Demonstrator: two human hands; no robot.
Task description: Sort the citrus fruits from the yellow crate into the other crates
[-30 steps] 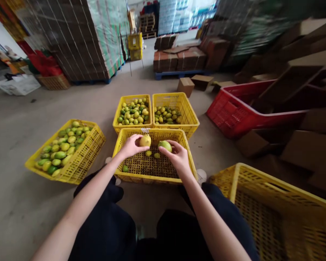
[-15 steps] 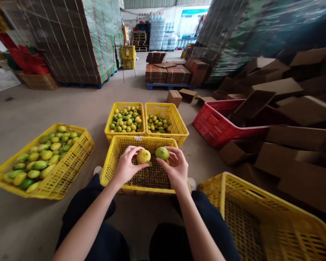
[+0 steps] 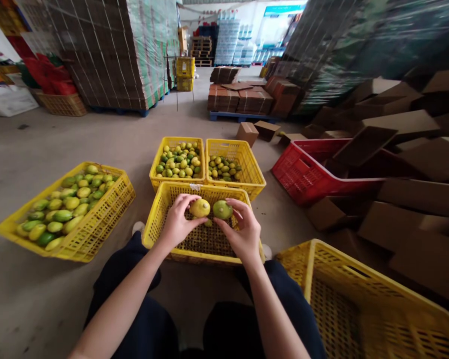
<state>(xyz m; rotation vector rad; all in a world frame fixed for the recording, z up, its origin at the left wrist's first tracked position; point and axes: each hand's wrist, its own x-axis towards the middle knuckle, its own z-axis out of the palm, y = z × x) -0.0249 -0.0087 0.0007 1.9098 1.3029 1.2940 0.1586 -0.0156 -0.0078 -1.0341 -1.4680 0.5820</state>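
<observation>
Now my left hand pinches a yellow lemon, my right hand a green lemon; a loosened pinch could drop either into the crate below.

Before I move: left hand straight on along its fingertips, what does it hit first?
Past the yellow fruit the left hand holds, likely the green fruit in the right hand, across a narrow gap; depth is unclear, so it might miss.

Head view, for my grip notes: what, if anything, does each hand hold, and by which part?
Left hand: yellow fruit, pinched by its upper and lower sides. Right hand: green fruit, pinched the same way.
</observation>
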